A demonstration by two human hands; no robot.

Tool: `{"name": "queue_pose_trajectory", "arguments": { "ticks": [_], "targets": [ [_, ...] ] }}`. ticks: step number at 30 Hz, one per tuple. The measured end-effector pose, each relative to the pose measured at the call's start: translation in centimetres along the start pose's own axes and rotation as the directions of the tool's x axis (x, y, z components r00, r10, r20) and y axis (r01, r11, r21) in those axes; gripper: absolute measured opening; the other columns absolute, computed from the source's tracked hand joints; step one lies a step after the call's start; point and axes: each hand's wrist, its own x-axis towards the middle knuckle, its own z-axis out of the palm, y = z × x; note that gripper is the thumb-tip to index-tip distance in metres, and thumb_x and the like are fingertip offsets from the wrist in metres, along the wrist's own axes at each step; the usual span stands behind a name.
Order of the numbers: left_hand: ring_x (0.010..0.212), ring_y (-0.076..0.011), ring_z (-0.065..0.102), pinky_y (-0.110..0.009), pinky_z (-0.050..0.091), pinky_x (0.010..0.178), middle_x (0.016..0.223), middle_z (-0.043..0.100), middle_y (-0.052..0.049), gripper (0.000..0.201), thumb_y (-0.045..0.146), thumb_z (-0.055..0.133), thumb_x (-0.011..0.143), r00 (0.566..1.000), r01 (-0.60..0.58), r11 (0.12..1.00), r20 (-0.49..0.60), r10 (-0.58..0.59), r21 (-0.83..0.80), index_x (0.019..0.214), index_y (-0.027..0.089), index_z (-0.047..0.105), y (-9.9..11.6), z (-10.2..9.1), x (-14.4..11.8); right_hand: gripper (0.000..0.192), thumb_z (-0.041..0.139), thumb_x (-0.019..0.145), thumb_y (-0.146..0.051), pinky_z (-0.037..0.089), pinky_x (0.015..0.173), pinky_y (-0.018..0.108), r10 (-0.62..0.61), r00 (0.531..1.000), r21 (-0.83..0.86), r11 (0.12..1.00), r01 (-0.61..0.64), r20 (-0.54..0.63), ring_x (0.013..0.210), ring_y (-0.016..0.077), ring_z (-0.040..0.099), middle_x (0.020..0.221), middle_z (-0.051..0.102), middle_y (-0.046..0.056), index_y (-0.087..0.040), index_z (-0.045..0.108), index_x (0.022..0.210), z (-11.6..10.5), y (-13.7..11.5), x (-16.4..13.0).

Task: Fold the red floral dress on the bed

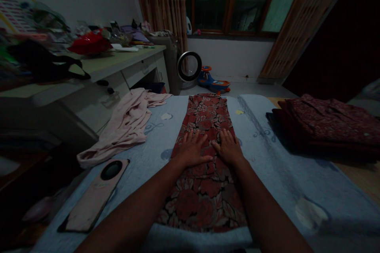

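A red and black flowered garment (204,201) lies flat in a long folded strip down the middle of the light blue bed cover (148,189). My left hand (192,149) rests palm down on it, fingers spread. Close beside it, my right hand (229,146) also presses flat on the cloth, with its fingers apart. Both hands touch the flowered fabric around its middle and hold nothing. Which kind of garment it is, I cannot tell from the folded shape.
To the left lie a rumpled pale pink cloth (124,122) and a phone (96,197) with a round camera. A stack of folded dark red clothes (329,126) sits at the right. Beyond the bed are a cluttered desk (118,61) and a blue ride-on toy (212,81).
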Motion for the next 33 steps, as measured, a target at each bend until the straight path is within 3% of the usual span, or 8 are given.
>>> {"name": "queue_pose_trajectory", "arguments": {
  "ticks": [9,13,15,17,26,33],
  "targets": [
    [0.152,-0.0447,0.004,-0.062,0.010,0.120,0.168,0.012,-0.013,0.105,0.090,0.043,0.075,1.000,0.011,1.000,0.009,-0.010,-0.019,0.159,0.031,0.023,0.1,-0.1,0.0,0.071,0.028,0.101,-0.053,0.014,0.120,0.057,0.096,0.994,0.021,0.995,-0.096,-0.052,0.153,0.0300,0.015,0.166,0.018,0.016,-0.008,0.027,0.157,-0.7,1.4,0.4],
    [0.152,-0.0451,0.005,-0.063,0.010,0.120,0.167,0.013,-0.013,0.105,0.090,0.043,0.074,1.000,0.015,1.000,0.024,-0.014,-0.024,0.159,0.031,0.024,0.2,-0.3,0.1,0.062,0.032,0.101,-0.037,0.014,0.122,0.053,-0.107,0.982,0.035,0.993,0.114,-0.155,0.154,0.0247,0.014,0.166,0.019,0.011,-0.012,0.027,0.157,-1.6,0.2,-0.6],
    [0.152,-0.0444,0.006,-0.063,0.010,0.120,0.167,0.013,-0.013,0.103,0.089,0.045,0.075,1.000,0.012,1.000,0.019,-0.012,-0.021,0.159,0.032,0.023,0.1,-0.2,0.1,0.060,0.030,0.100,-0.031,0.015,0.123,0.049,-0.241,0.960,0.043,0.967,0.249,-0.143,0.154,0.0208,0.015,0.166,0.020,0.009,-0.014,0.027,0.157,-1.5,-0.6,-1.3],
    [0.152,-0.0438,0.008,-0.062,0.010,0.120,0.168,0.013,-0.013,0.102,0.087,0.046,0.076,1.000,0.006,1.000,0.009,-0.006,-0.017,0.159,0.033,0.022,0.1,-0.1,0.1,0.059,0.030,0.100,-0.029,0.015,0.123,0.049,-0.303,0.947,0.048,0.950,0.309,-0.102,0.153,0.0199,0.018,0.165,0.022,0.008,-0.015,0.028,0.157,-1.1,-1.1,-1.9],
    [0.152,-0.0434,0.009,-0.062,0.011,0.120,0.168,0.014,-0.011,0.097,0.088,0.038,0.080,1.000,0.007,1.000,-0.005,-0.007,0.000,0.158,0.032,0.025,0.0,0.1,0.0,0.057,0.033,0.102,-0.036,0.019,0.121,0.050,-0.250,0.967,-0.015,0.968,0.249,-0.053,0.152,0.0235,0.023,0.165,0.024,0.010,-0.016,0.034,0.155,0.8,-1.0,-2.0],
    [0.153,-0.0325,0.017,-0.054,0.016,0.121,0.166,0.022,-0.013,0.082,0.076,0.022,0.093,0.996,0.026,0.999,-0.082,-0.023,0.033,0.159,0.028,0.021,-0.3,0.7,0.3,0.059,0.031,0.103,-0.044,0.017,0.121,0.050,-0.243,0.966,-0.054,0.970,0.239,-0.091,0.151,0.0258,0.023,0.165,0.024,0.009,-0.018,0.033,0.156,1.3,-1.1,-2.1]
  ]
}}
